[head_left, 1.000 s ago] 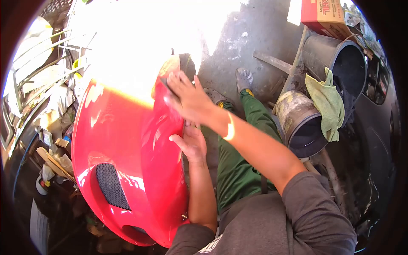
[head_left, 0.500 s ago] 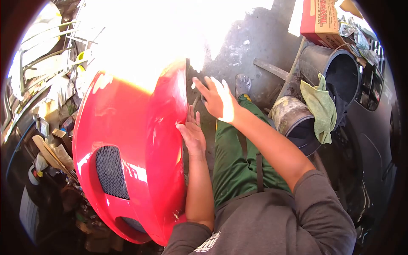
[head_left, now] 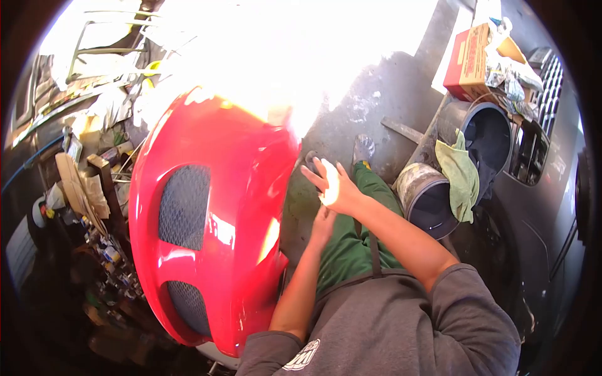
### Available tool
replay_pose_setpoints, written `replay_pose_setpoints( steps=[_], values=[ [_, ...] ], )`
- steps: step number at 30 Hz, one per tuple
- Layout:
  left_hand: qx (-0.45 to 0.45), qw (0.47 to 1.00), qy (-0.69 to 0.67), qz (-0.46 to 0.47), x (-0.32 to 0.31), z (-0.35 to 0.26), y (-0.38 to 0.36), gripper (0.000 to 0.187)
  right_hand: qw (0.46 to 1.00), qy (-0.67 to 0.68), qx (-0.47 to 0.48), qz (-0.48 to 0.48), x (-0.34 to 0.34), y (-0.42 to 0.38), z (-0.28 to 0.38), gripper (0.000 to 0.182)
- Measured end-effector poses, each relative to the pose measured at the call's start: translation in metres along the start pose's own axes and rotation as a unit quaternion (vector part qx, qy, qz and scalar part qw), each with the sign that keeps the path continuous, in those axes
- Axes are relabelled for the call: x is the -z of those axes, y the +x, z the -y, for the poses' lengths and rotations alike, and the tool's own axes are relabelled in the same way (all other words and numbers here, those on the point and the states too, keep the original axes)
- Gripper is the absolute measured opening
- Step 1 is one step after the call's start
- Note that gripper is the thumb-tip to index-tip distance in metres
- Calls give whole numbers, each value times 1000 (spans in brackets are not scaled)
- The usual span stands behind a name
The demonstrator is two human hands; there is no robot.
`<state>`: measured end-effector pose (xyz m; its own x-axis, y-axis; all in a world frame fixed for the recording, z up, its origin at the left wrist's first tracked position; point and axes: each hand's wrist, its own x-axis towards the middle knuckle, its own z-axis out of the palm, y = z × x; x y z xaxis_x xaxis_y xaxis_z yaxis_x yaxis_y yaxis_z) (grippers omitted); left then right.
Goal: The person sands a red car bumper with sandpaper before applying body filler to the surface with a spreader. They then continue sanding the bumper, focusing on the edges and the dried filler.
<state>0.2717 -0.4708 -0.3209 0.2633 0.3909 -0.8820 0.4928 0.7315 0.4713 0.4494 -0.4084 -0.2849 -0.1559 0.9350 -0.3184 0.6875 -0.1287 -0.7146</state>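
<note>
Red car bumper stands upright on the floor to the person's left, glossy, two mesh grilles facing out, top edge lost in sun glare. A second ago the right hand was pressed flat on the bumper's upper edge with something dark under the palm; half a second ago it had lifted clear; now it sits off the panel over the knee, fingers spread, gripping nothing visible. Left hand has come off the bumper edge too and is tucked under the right wrist, mostly hidden, so I can't tell if it's closed or not. Looks like the rubbing pass has paused. Right of the green trousers: two buckets, a green rag over a rim, cardboard box behind.
</note>
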Motion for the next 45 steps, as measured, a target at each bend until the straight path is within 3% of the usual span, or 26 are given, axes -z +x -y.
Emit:
replay_pose_setpoints(
  steps=[2,4,7,10,13,16,17,19,20,22,24,27,29,31,33,34,36,38,39,40,41,43,45],
  values=[
    [-29,977,209,8,1,42,-17,69,997,22,-37,65,0,-16,-4,78],
    [-48,893,446,-28,-6,62,-42,75,992,19,-67,107,7,-31,-11,76],
    [-14,838,546,-26,-4,64,-64,81,991,32,-93,95,10,-52,-25,71],
    [23,858,507,79,0,75,-77,83,986,111,-125,18,6,-57,-25,66],
    [51,908,382,162,-5,101,-101,76,968,198,-150,-42,24,-35,3,66],
    [-44,959,249,130,-1,136,-122,61,979,146,-77,-116,-2,-4,5,68],
    [-80,958,264,71,1,117,-140,58,984,148,-56,-87,0,9,10,69],
    [-179,945,274,-25,12,41,-177,54,975,110,42,-188,-7,43,7,70],
    [-233,934,266,-59,19,11,-189,54,943,69,113,-307,-35,60,-5,70],
    [-347,875,328,-80,35,-59,-202,55,906,74,155,-386,-69,78,-22,70],
    [-325,884,327,-78,42,-99,-186,48,926,171,103,-320,-83,85,-29,69],
    [-135,991,24,-1,39,-78,-94,50,913,297,112,-256,-75,82,-22,62],
    [-95,973,-197,-70,30,-65,-46,51,927,264,112,-240,-76,86,-31,56],
    [-85,916,-379,-101,26,-68,-16,53,918,285,108,-253,-69,83,-29,52],
    [-131,893,-413,-123,24,-79,-3,51,864,406,106,-279,-37,64,2,49],
    [-174,891,-406,-100,27,-75,7,53,822,491,135,-256,-52,71,-9,54],
    [-261,882,-389,-52,36,-68,25,58,694,706,60,-127,-77,70,-27,60],
    [-262,867,-421,-50,32,-76,23,60,835,494,88,-226,-75,69,-5,60],
    [-264,858,-438,-51,32,-78,22,61,878,379,84,-282,-74,69,7,60],
    [-282,890,-357,-6,36,-75,24,76,916,213,85,-328,-69,68,11,50],
    [-276,893,-354,-36,35,-71,27,78,927,41,84,-363,-65,65,16,43],
    [-263,897,-343,-97,33,-66,28,82,946,159,11,-282,-53,64,23,43],
    [-260,900,-334,-103,36,-65,30,84,979,-37,-22,-197,-66,82,0,44]
  ],
)
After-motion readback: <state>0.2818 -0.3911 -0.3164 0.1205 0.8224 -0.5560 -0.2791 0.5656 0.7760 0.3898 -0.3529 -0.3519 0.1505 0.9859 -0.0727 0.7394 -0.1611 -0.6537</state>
